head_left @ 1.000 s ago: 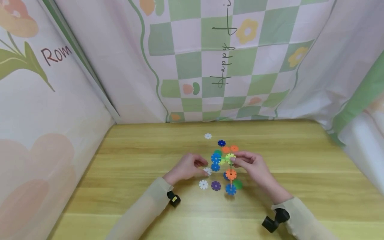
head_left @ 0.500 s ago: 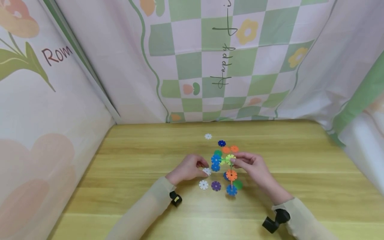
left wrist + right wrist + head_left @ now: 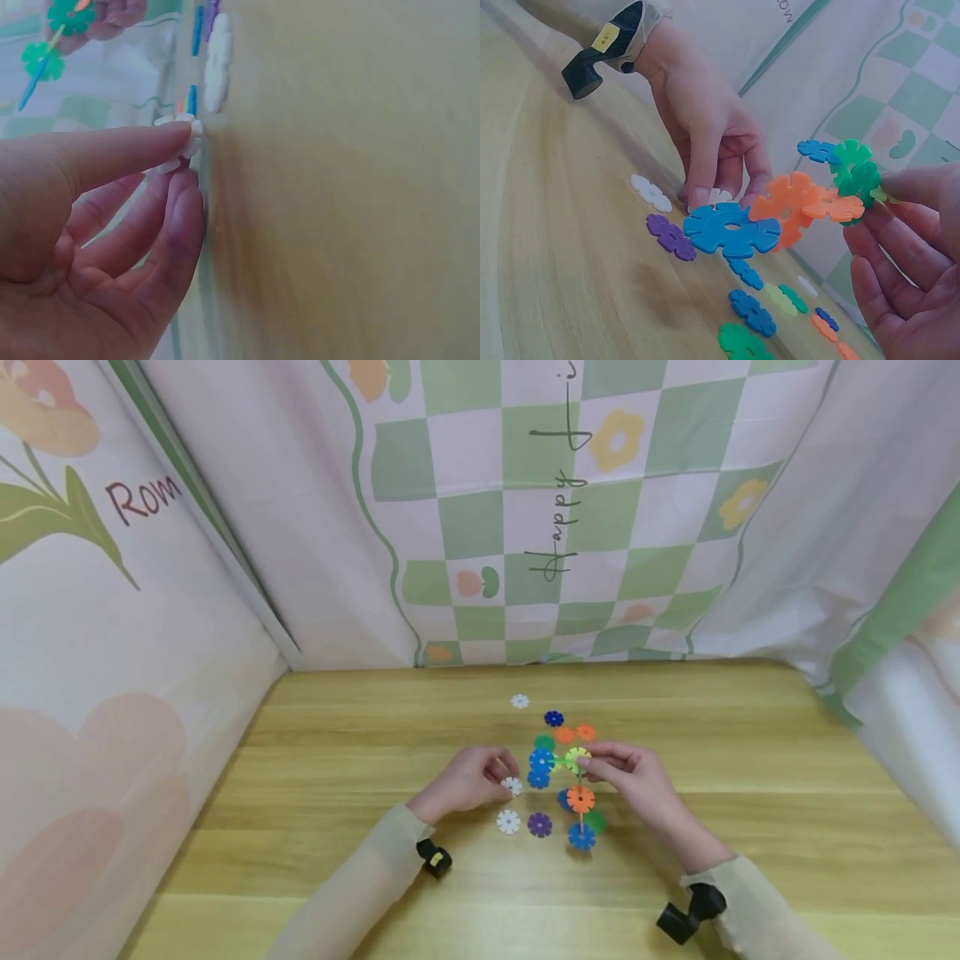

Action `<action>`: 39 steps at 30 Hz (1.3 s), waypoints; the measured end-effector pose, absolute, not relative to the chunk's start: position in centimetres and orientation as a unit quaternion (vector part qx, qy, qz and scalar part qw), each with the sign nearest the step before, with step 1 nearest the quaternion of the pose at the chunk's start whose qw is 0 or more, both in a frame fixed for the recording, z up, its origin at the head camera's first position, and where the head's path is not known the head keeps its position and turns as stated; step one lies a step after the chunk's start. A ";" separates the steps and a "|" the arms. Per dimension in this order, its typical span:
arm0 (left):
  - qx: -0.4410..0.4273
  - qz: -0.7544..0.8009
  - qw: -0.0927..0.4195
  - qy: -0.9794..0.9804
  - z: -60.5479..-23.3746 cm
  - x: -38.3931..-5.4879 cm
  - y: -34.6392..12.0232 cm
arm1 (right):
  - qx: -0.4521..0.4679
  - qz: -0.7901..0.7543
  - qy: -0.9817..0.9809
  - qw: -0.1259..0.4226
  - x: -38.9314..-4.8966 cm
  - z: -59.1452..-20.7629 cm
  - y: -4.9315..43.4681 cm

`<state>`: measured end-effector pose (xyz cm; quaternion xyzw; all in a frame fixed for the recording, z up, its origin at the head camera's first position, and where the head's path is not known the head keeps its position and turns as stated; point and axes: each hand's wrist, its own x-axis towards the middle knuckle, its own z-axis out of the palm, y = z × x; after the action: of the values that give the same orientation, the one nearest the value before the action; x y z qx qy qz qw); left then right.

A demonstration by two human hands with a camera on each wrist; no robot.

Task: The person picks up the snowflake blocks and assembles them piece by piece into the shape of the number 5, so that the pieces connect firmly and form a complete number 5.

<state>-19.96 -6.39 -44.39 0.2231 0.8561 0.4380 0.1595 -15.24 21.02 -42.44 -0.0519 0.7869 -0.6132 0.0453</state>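
Observation:
In the head view my left hand (image 3: 467, 783) pinches a white notched plastic disc (image 3: 512, 787) between thumb and fingers, just over the table. The left wrist view shows that white disc (image 3: 196, 129) partly hidden by the thumb. My right hand (image 3: 628, 773) holds up a chain of interlocked snowflake discs by its yellow-green disc (image 3: 577, 760). Hanging from it are an orange disc (image 3: 581, 799) and, lowest, a blue disc (image 3: 581, 837). Another blue disc (image 3: 542, 761) sticks out at the chain's left. From the right wrist, green discs (image 3: 860, 180) show near my fingertips.
Loose discs lie on the wooden table (image 3: 337, 860): a white disc (image 3: 508, 822) and a purple disc (image 3: 540, 825) in front, a dark blue disc (image 3: 554, 718) and a white disc (image 3: 520, 701) farther back. Curtains (image 3: 555, 527) stand behind the table.
My left hand has drawn slightly left with the white disc. The chain in my right hand has shifted a little down and to the right.

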 end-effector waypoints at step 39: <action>0.203 0.541 0.028 0.816 -42.3 -17.3 -6.3 | -0.080 -0.617 0.781 0.059 -15.4 -42.8 20.3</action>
<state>-17.33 -6.35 -42.33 0.2029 0.8157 0.5411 0.0275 -15.41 20.34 -42.81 -0.0795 0.7810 -0.6167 0.0586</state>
